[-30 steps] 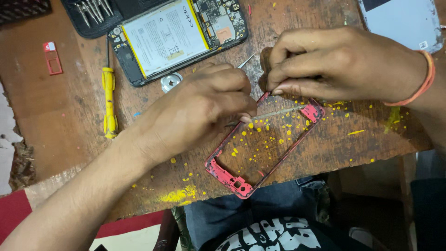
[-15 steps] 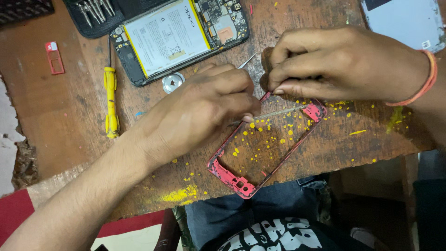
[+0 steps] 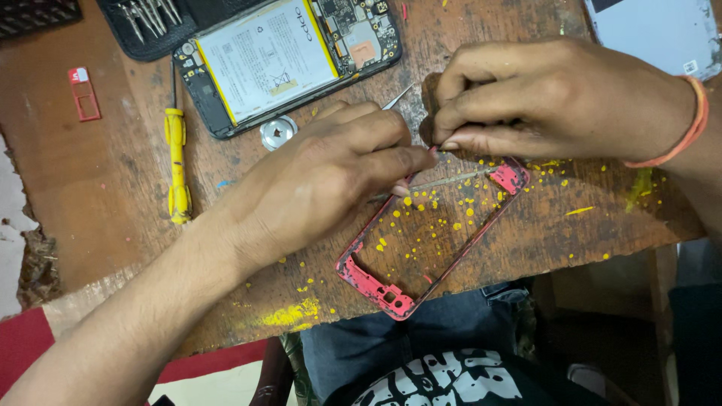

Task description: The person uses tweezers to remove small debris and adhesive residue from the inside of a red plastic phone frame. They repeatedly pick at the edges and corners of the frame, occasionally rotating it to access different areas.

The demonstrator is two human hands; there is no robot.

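Both your hands pinch the far end of the red phone frame (image 3: 432,233): your left hand (image 3: 331,180) closed on its left rail, your right hand (image 3: 549,98) pressing fingertips at the top corner. It lies flat on a worn wooden table (image 3: 113,210) speckled yellow, its near end at the table's edge. An opened phone (image 3: 278,56), yellow screwdriver (image 3: 177,162) and metal disc (image 3: 278,133) crowd the far side.

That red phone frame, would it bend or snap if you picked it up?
The red phone frame is just a thin, hollow rim, so it is probably light and a bit bendy. Its narrow sides might snap if twisted. It lies flat on the wooden table, so it should not roll.
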